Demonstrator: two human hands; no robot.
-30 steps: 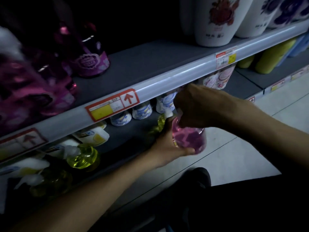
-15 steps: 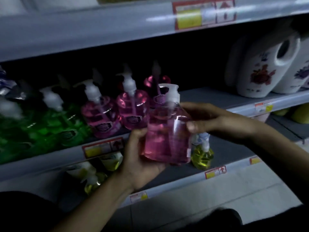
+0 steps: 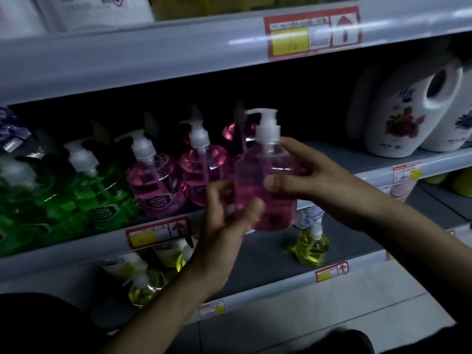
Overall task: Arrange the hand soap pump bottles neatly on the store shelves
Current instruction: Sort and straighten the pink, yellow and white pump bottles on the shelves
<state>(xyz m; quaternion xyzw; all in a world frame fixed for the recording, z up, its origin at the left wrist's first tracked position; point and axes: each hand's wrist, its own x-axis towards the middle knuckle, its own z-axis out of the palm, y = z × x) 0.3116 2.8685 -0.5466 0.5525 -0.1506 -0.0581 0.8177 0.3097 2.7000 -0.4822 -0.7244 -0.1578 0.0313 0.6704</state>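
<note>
Bottle [image 3: 260,164] upright between curled fingers [image 3: 301,152]

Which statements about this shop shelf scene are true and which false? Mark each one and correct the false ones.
1. The left hand and the right hand both hold the pink pump bottle. True.
2. The held bottle lacks a pump. False: a white pump tops it.
3. On the middle shelf, green bottles stand left of the shelved pink bottles. True.
4. The yellow bottle stands beside the shelved pink bottles. False: it is on the lower shelf.
</note>
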